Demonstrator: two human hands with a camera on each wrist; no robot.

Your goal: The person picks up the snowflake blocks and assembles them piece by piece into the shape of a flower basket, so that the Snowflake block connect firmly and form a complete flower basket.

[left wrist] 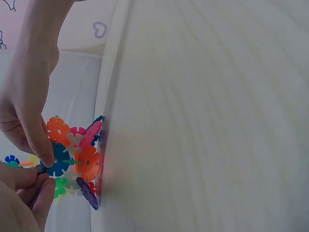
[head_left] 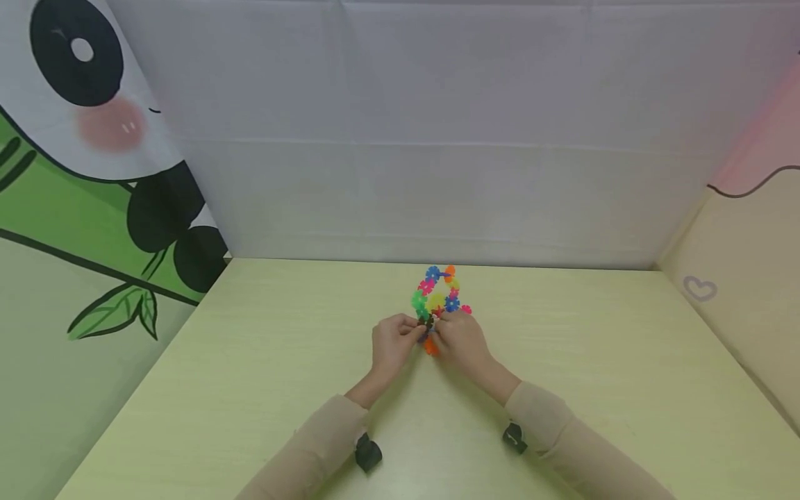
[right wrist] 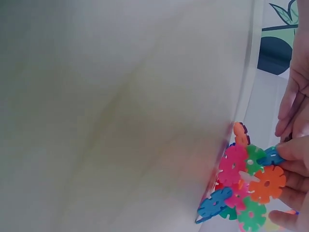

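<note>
A structure of interlocking plastic snowflake discs [head_left: 435, 302] in many colors stands on the table, rising into a loop at the back. My left hand [head_left: 395, 342] is at its near left side, thumb and fingertips pinching a small dark disc [left wrist: 40, 169], mostly covered by the fingers. From the right, my right hand [head_left: 464, 342] pinches a blue disc [right wrist: 273, 157] on the structure, right beside the dark one. Near the base are an orange disc [left wrist: 88, 163] and a purple disc [left wrist: 87, 193]. The hands hide part of the structure's middle.
The pale wooden tabletop [head_left: 250, 389] extends around the hands. A white cloth-like backdrop [head_left: 406, 201] rises along its far edge, with a cartoon-painted wall [head_left: 106, 229] at left and a pink and cream wall [head_left: 744, 278] at right.
</note>
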